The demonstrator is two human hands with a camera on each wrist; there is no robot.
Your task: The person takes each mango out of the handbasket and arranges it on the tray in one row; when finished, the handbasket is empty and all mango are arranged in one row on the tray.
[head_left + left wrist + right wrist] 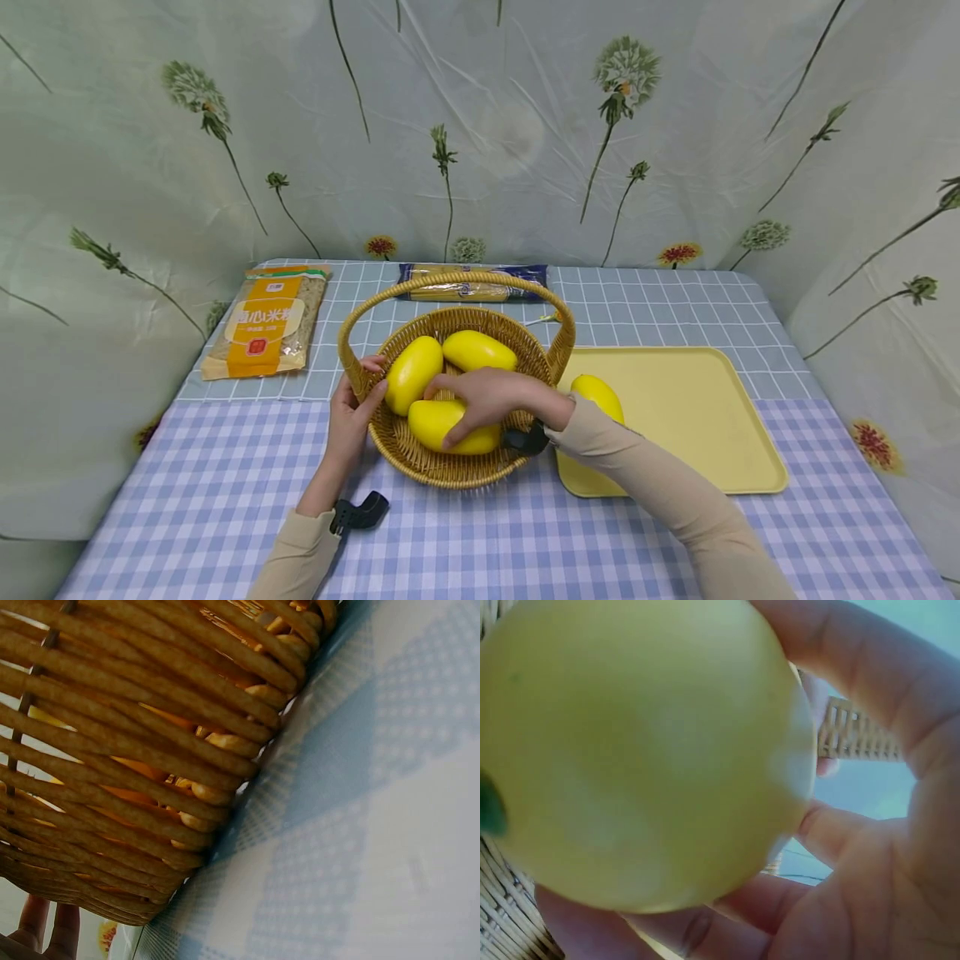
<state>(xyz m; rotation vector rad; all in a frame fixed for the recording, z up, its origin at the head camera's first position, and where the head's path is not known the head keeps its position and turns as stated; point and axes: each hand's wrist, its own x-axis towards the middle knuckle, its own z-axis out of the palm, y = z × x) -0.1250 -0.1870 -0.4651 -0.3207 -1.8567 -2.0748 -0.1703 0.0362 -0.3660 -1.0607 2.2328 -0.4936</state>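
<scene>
A round wicker basket [442,482] with a tall arched handle stands on the table. Inside it, my right hand [487,400] grips a yellow mango [431,427] near the front, thumb on the near side and fingers over the far side. That mango [645,750] fills much of the right wrist view, with a green spot at its left. Two more mangoes, one at the left [414,375] and one at the back [480,350], lie in the basket. My left hand [352,417] holds the basket's left rim at the foot of the handle.
Right of the basket lies a yellow tray [690,417] with another mango [598,396] at its left side, partly behind my right forearm. A bag of rice noodles [262,325] lies back left. Behind the basket is a long pack of noodles [472,283].
</scene>
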